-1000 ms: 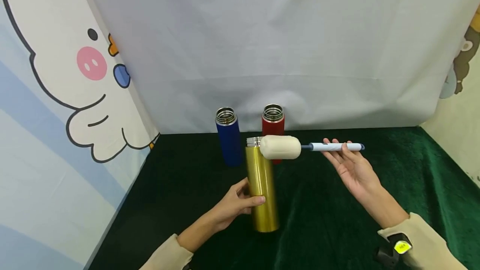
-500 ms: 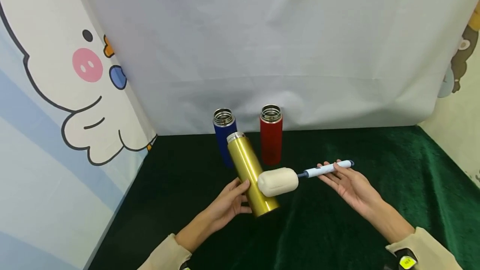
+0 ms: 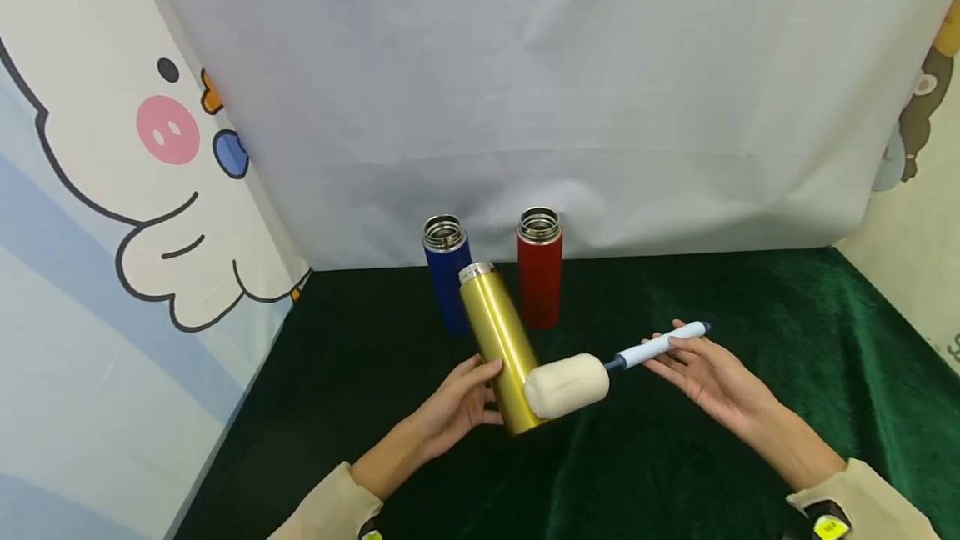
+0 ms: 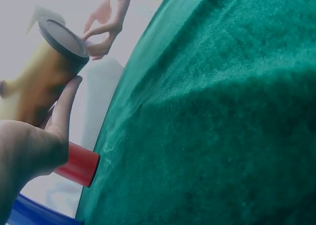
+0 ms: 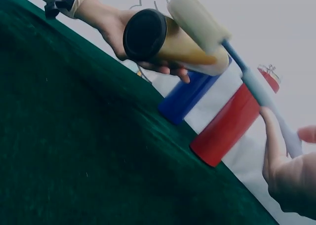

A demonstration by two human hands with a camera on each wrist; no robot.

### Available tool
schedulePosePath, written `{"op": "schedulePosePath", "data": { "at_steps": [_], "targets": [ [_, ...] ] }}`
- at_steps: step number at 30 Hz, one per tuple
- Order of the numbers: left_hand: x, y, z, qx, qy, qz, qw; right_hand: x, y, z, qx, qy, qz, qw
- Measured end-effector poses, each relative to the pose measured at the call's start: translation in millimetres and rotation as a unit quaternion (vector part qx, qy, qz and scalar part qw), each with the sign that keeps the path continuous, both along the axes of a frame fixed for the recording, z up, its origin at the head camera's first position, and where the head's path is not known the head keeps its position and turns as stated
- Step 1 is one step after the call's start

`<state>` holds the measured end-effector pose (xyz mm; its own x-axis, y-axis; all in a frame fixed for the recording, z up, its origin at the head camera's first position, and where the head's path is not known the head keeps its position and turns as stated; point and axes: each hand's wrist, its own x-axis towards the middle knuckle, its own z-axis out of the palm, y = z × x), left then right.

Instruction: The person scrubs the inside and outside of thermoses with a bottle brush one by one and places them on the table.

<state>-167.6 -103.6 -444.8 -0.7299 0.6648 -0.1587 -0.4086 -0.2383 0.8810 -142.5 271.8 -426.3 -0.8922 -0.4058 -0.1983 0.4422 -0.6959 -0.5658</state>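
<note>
Tilted to the left, a gold bottle (image 3: pixel 495 332) with a bare metal neck is gripped by my left hand (image 3: pixel 459 408) around its lower half. The left wrist view shows the bottle's underside (image 4: pixel 64 37) raised off the cloth. My right hand (image 3: pixel 716 377) pinches the pale blue handle (image 3: pixel 652 348) of a bottle brush between thumb and fingers. The brush's cream sponge head (image 3: pixel 567 386) lies in front of the bottle's lower part in the head view. In the right wrist view the sponge head (image 5: pixel 195 18) is beside the bottle; I cannot tell whether they touch.
Behind the hands stand two uncapped bottles, a blue one (image 3: pixel 446 290) partly hidden by the gold bottle and a red one (image 3: pixel 540 282). Dark green cloth (image 3: pixel 675 465) covers the table. A pale curtain (image 3: pixel 600 90) hangs at the back, with a cartoon-printed panel (image 3: pixel 90 273) at left.
The gold bottle has tipped from nearly upright to leaning left. The brush has dropped from the bottle's neck level to its lower part, with its head slanting down. Both hands keep their hold.
</note>
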Motion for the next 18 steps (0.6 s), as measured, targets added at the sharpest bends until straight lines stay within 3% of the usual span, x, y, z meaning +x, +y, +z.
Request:
{"op": "schedulePosePath", "data": {
  "at_steps": [7, 13, 18],
  "targets": [
    [1.7, 0.8, 1.6, 0.003, -0.006, 0.001, 1.0000, -4.3, 3, -9.5, 0.013, 0.037, 0.039, 0.9985],
    [5.0, 0.9, 2.2, -0.025, -0.014, -0.029, 0.9992, -18.5, -11, 0.6, 0.008, -0.014, -0.012, 0.9998],
    [9.8, 1.3, 4.9, -0.048, 0.000, -0.066, 0.9966, -34.4, -26, 16.5, -0.073, -0.025, -0.056, 0.9955]
  ]
}}
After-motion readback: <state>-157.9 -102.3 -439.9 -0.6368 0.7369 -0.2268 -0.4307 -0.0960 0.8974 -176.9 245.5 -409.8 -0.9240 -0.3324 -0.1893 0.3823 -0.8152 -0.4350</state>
